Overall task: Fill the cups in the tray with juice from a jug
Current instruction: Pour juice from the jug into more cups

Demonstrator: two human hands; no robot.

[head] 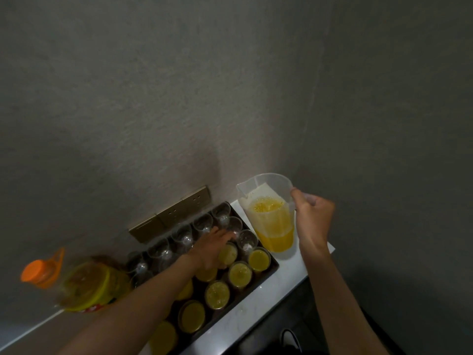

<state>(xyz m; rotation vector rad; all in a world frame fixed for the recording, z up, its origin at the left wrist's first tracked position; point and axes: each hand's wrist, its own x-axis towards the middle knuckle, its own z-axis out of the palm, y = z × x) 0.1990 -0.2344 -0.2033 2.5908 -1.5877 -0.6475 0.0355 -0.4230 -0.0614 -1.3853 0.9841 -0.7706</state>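
A dark tray (272, 270) lies on the white counter and holds several clear plastic cups. The cups near me, such as one filled cup (259, 260), hold yellow juice; the cups along the wall, such as one empty cup (222, 213), hold none. My left hand (213, 248) reaches over the tray, its fingers curled round a filled cup (227, 253) in the middle rows. My right hand (311, 216) grips the handle of a clear jug (271, 213), held upright just right of the tray and about half full of juice.
A large yellow juice bottle (89, 285) with an orange cap (34, 272) stands left of the tray, blurred. A brass socket plate (170, 213) is on the grey wall behind the cups. The counter's edge (302, 276) runs close to the tray's right side; dark floor lies below.
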